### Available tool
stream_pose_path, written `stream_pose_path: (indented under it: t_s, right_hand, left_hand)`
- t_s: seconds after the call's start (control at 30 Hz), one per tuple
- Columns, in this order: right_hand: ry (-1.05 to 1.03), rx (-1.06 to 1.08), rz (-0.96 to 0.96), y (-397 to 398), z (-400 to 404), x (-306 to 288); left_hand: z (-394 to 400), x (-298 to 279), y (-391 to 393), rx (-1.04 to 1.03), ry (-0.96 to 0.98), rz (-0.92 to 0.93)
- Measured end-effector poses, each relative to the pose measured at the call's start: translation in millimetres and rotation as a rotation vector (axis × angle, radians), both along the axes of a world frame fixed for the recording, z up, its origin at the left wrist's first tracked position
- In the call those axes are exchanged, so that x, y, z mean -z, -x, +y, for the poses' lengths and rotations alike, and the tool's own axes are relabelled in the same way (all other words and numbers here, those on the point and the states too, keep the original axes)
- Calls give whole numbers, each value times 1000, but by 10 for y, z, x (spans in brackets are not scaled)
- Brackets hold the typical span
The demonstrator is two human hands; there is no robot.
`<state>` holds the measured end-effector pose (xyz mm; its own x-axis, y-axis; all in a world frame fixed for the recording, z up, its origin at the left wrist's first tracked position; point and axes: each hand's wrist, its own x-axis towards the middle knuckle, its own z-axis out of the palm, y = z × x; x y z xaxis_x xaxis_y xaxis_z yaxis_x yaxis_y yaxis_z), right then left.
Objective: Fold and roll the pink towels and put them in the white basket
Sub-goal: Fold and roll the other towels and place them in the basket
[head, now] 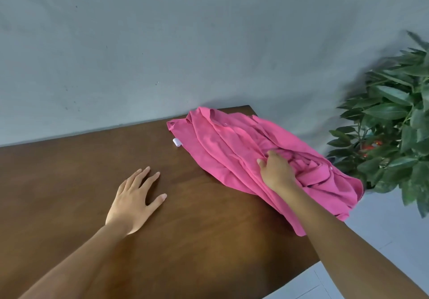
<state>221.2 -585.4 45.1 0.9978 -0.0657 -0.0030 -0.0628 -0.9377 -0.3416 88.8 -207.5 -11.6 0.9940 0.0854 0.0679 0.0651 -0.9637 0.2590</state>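
**Fingers gather the pink heap**

The fingers of the right hand are curled into the pink towels, bunching a fold; the left hand lies flat and relaxed on the brown surface, holding nothing. The heap sits at the far right corner, partly over the edge. A strong pull could drag it off. A plant stands beside that corner. The white basket is not in view.
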Motion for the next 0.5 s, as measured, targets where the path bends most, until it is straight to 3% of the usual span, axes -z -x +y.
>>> stream_pose_path:
  t_s: [0.33,0.5]
  right_hand:
    - [-201,-92,-323,481,264,-243]
    - [-177,-153,-317,937,621,-376]
  left_hand:
    - [31,36,-2,18,14,-13]
    - [57,9,24,50,98,-35]
